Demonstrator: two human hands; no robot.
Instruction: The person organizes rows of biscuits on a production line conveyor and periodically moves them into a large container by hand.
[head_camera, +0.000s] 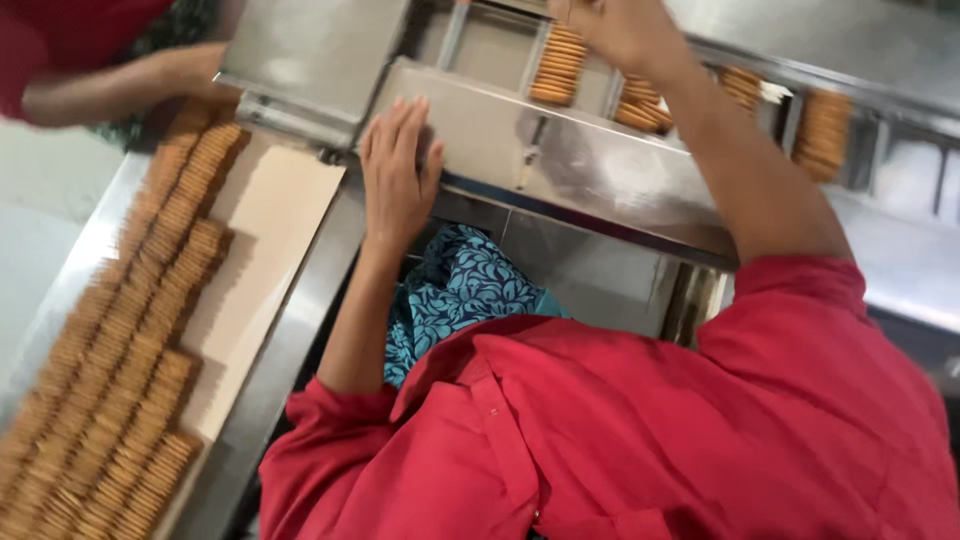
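The biscuits were thin, golden-brown and packed on edge into tight stacks. One stack (558, 64) stood in a steel channel (492, 45) at the top of the machine, and a second stack (638, 106) lay in the next channel, just under the right hand (622, 28). That hand reached over the channels with its fingers curled downward above the second stack; whether they gripped any biscuits could not be told, since the fingertips were hidden. The left hand (398, 170) lay flat on the sloped steel cover plate (560, 165) in front of the channels, fingers close together and extended, holding nothing.

Further stacks (822, 132) sat in channels to the right. On the left, long rows of biscuits (130, 340) ran down a pale conveyor belt (265, 250), and another person's hand (190, 70) rested at the head of those rows. The red sleeves (700, 420) and a blue patterned cloth (455, 295) filled the lower foreground, with the right forearm crossing in front of the channels.
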